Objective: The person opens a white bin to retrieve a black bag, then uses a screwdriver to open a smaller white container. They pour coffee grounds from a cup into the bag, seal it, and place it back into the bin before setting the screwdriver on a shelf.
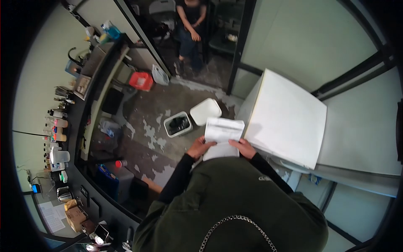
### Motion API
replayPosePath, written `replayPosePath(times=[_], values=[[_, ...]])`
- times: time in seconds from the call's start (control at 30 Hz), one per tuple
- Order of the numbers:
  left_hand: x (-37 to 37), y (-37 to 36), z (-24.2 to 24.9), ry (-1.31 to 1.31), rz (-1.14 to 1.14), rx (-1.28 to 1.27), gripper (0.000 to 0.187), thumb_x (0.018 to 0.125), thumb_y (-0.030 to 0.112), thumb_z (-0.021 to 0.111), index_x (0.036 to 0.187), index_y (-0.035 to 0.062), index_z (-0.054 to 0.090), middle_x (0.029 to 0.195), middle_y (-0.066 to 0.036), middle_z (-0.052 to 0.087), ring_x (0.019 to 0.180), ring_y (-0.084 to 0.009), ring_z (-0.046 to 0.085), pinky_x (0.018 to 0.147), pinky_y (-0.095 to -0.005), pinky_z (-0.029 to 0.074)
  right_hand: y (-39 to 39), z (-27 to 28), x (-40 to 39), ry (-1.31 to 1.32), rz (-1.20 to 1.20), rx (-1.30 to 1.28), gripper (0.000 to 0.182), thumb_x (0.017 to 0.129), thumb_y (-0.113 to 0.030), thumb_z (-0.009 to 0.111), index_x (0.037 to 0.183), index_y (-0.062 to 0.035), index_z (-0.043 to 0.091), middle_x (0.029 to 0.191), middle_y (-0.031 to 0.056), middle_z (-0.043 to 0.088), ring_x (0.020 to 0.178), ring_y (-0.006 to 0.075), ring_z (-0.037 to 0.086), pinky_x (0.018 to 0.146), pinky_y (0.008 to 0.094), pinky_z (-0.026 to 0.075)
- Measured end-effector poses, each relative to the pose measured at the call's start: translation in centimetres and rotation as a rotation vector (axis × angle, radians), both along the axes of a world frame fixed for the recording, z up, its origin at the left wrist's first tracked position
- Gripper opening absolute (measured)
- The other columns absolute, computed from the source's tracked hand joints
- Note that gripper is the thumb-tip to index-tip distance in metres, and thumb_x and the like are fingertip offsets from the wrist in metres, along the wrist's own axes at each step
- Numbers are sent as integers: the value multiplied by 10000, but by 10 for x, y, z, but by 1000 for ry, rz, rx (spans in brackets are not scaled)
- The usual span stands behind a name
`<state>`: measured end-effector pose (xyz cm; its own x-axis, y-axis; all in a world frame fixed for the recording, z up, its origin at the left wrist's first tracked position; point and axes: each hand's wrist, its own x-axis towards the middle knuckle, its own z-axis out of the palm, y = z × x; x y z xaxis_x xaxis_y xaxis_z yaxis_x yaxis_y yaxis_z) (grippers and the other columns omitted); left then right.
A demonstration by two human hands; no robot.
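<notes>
In front of my chest, I hold a white folded sheet, perhaps paper or thin card point(224, 130), with a crease across it. My left hand point(200, 147) is closed on its left edge, thumb on top. On the opposite edge, my right hand point(243, 148) grips it the same way. Most of the fingers are hidden underneath. On the floor beyond the sheet stands a white bin point(189, 119) with a dark liner inside. Its white lid point(205, 111) lies beside it, close to the sheet's far edge.
A large white box-shaped unit point(289, 117) stands close on my right. Along the left runs a dark counter point(77, 168) with bottles, a white jug point(59, 156) and cardboard boxes point(75, 216). A red container point(141, 81) sits on the floor. Beyond the doorway, a person point(191, 25) is seated.
</notes>
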<state>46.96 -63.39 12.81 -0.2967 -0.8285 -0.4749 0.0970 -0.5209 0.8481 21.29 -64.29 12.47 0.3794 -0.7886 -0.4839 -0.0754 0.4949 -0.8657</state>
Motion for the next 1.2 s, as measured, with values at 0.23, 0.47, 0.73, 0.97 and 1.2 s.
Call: replayPosePath(times=[0.23,0.47,0.73,0.97,1.2], values=[[-8,3,12,81,-118,72,313,911,86,696,1217,40,648,1127,-34,699,965,-100,649,866,-291,533,13,-18,-22,-85,71,-5,416,991,-247,629,1336,-30,549,1228,39,623,1139,141,557,987,308,448],[-26,11,-17,169,-148,115,330,907,80,686,1229,34,630,1105,-49,697,974,-120,645,866,-305,540,30,25,-47,-169,214,-205,842,893,-328,752,1504,-17,263,1434,118,448,1331,192,420,1134,339,310],[-93,9,65,225,-26,311,649,912,411,657,1405,42,453,1362,-104,537,1207,-224,566,918,-465,561,11,46,-96,-314,39,-22,568,933,-238,712,1389,-4,468,1303,89,591,1214,156,534,1047,313,418],[-137,26,78,109,12,206,542,937,326,647,1374,38,504,1276,-83,601,1117,-206,617,909,-416,559,-6,59,-150,-278,166,53,464,929,-229,722,1310,-7,578,1211,53,655,1109,122,588,989,304,456],[-159,60,126,-158,-48,178,366,958,243,630,1252,25,623,1054,24,659,956,-81,591,812,-251,492,-20,69,-160,-213,499,-19,416,907,-256,740,1227,-5,653,1138,56,691,1017,115,613,932,289,473]])
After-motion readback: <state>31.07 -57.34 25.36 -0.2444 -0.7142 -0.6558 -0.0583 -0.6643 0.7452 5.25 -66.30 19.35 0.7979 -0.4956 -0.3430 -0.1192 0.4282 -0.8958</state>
